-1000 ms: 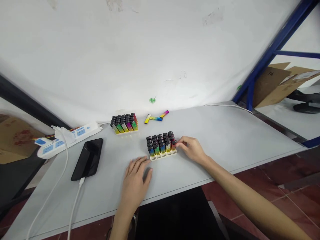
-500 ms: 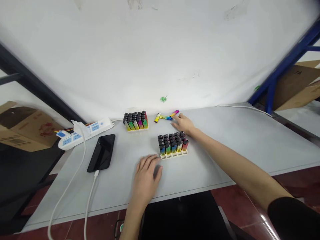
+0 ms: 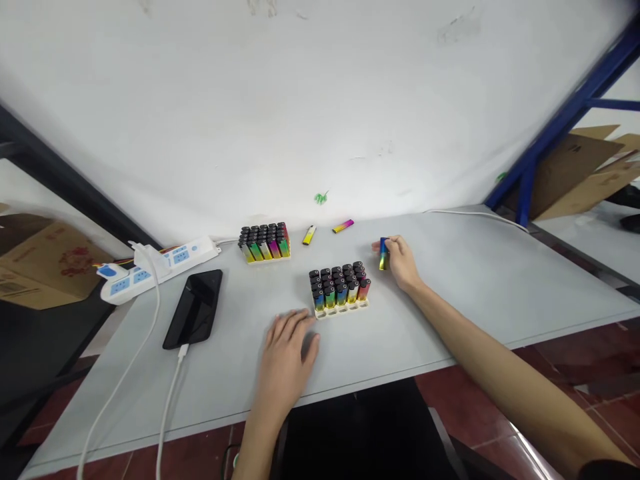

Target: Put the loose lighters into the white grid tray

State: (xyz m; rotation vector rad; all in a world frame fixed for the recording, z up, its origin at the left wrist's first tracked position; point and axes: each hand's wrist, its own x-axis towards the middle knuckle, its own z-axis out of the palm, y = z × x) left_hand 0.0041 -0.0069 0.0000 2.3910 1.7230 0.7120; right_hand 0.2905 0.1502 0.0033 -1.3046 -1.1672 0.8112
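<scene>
Lying flat on the grey table [image 3: 450, 293], the left hand [image 3: 287, 353] has its fingers spread and holds nothing; its fingertips nearly meet the front left corner of the white tray [image 3: 341, 308] of upright lighters [image 3: 339, 285]. Right of that tray, the right hand [image 3: 403, 261] pinches a single blue-to-gold lighter [image 3: 383, 254] between thumb and fingers, upright, just off the tray's far right corner. Beyond the grip lie two loose lighters [image 3: 343, 227], and further left a second filled tray [image 3: 265, 243], a phone [image 3: 194, 308] and a power strip [image 3: 155, 267]. The held lighter looks light, rigid and glossy, likely slippery; pinching its flat sides mid-body seems safest. Fingers hide its far side, and whether its base touches the table is unclear.
</scene>
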